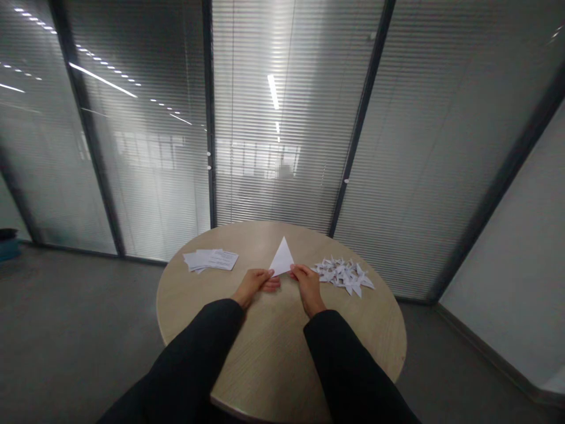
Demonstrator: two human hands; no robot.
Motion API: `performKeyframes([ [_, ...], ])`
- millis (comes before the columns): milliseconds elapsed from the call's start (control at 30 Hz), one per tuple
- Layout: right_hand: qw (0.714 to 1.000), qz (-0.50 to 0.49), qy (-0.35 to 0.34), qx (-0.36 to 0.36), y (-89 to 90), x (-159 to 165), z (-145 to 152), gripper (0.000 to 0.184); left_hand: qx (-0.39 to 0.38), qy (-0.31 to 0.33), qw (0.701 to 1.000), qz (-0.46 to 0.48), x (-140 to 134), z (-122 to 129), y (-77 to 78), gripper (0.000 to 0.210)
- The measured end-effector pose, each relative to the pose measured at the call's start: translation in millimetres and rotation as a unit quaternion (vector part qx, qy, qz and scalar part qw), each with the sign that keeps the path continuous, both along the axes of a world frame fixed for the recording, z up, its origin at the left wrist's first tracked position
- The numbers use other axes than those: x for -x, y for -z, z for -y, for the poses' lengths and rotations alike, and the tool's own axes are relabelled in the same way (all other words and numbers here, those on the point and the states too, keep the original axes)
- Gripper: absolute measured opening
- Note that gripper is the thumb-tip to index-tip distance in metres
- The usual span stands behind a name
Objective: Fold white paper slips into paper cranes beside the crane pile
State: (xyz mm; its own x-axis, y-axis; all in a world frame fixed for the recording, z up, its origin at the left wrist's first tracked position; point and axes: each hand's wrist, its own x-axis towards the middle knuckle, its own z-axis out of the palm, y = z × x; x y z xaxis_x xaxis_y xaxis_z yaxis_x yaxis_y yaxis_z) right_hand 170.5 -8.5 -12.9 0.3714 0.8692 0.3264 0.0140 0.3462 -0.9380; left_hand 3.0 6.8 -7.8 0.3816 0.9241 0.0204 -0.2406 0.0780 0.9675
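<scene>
Between my two hands is a white sheet of paper folded into a triangle point(282, 258), its point facing away from me. My left hand point(258, 282) pinches the lower left corner between thumb and fingers, the other fingers curled beneath. At the lower right corner, my right hand point(308, 287) grips the paper with thumb and fingertips. The folded paper is held just over the round wooden table. To the right of my right hand lies a heap of small folded paper figures point(343, 274), pointed like origami cranes.
A loose stack of white paper sheets point(210, 259), the top one with printed lines, lies on the left of the round table point(265, 365). Behind the table stands a glass partition with blinds point(282, 194). A white wall point(512, 265) rises at the right.
</scene>
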Motion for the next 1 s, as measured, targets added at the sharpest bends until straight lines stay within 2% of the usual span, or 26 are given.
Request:
performKeyframes([
  [200,1.0,-0.014,-0.002,-0.003,-0.5,-0.2,0.5,0.032,-0.008,0.009,1.0,-0.003,1.9,3.9,-3.2,0.038],
  [567,0.999,-0.035,0.01,-0.005,2.3,-3.2,-2.2,0.032,-0.014,0.022,1.0,0.0,2.5,-1.8,3.2,0.046],
  [767,1.0,-0.023,0.007,-0.009,4.0,-4.9,-4.1,0.032,-0.006,0.04,0.999,0.001,1.5,-2.4,5.2,0.047],
  [1000,0.999,0.023,-0.029,-0.003,2.1,-1.1,-3.4,0.034,-0.027,0.043,0.999,-0.007,1.4,-0.2,3.5,0.047],
])
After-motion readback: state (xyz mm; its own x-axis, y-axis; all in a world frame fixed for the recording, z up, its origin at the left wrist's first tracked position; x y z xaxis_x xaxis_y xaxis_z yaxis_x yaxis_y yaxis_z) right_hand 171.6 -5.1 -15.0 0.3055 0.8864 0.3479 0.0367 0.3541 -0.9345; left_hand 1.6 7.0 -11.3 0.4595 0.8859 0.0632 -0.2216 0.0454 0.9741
